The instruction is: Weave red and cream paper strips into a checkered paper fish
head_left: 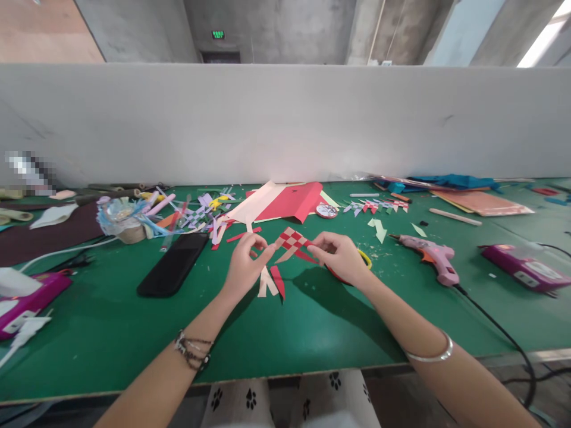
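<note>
Between my hands, a little above the green table, is a woven paper piece (293, 240) in a red and pale peach check, with loose strip ends sticking out. My left hand (250, 261) pinches its left side between thumb and fingers. On its right side my right hand (339, 252) pinches the edge near a red strip. Loose peach strips (266, 283) and a red strip (277, 280) hang or lie just below my left hand; I cannot tell which. Partly hidden behind my right hand is something with a yellow and red loop (364, 259), perhaps a scissors handle.
A black phone (173, 266) lies left of my hands. Red and peach paper sheets (285, 203) lie behind them. At right are a pink glue gun (430, 255) with a trailing cord and a purple power strip (526, 266). Paper scraps (200, 214) and a white partition (285, 122) stand beyond.
</note>
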Tool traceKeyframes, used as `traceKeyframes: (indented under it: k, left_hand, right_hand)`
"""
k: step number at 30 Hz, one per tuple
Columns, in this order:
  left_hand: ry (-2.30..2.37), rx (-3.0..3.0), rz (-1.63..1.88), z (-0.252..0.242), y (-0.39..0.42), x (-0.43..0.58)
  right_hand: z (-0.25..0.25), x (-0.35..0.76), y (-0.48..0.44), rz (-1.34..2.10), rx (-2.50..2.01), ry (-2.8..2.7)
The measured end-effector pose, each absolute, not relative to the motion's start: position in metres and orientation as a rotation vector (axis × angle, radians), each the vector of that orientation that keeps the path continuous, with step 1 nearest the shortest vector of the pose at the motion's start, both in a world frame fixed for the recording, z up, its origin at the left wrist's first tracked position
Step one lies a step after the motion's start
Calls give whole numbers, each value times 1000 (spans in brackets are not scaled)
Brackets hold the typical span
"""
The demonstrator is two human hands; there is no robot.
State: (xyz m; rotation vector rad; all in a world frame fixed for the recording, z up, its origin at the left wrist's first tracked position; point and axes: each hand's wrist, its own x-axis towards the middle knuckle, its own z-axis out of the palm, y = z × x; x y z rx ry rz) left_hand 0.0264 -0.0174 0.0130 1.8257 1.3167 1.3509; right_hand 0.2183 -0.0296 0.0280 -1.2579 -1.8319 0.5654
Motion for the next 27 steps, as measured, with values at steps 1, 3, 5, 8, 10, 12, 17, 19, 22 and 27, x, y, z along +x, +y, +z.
traceKeyframes:
  k: [1,3,5,8,10,12,17,19,22,27]
  left_hand:
    - [1299,1856,1307,13,-19,27]
    - [1204,1866,1142,14,-21,29]
    - [1101,1815,1008,14,-23,32]
    - [1090,1717,998,14,-26,34]
    - [1149,1671,1017,14,-26,35]
    - [1182,1652,1041,15,-25,34]
    - [1118,1645,1000,14,-23,30]
    - [1058,1633,950,13,-23,29]
    - [1022,1625,905,12,-25,29]
    - [1017,1681,974,11,-21,29]
  right_hand:
    - [27,218,-30,322,-1218,-1867]
    - [24,217,-30,-164,-1061,-1975]
    - [22,214,-32,-509,-869,-2134]
    - [21,209,-36,-728,-696,-2328]
    - [23,208,-39,-718,-645,-2367]
    - [26,208,-41,-567,-644,-2327]
    - [33,213,-41,11,-986,-1979]
    - [33,215,-37,228,-1112,-1874]
    - [31,215,-33,630,-1120,-1889]
    - [30,213,-34,716,-1124,-2044]
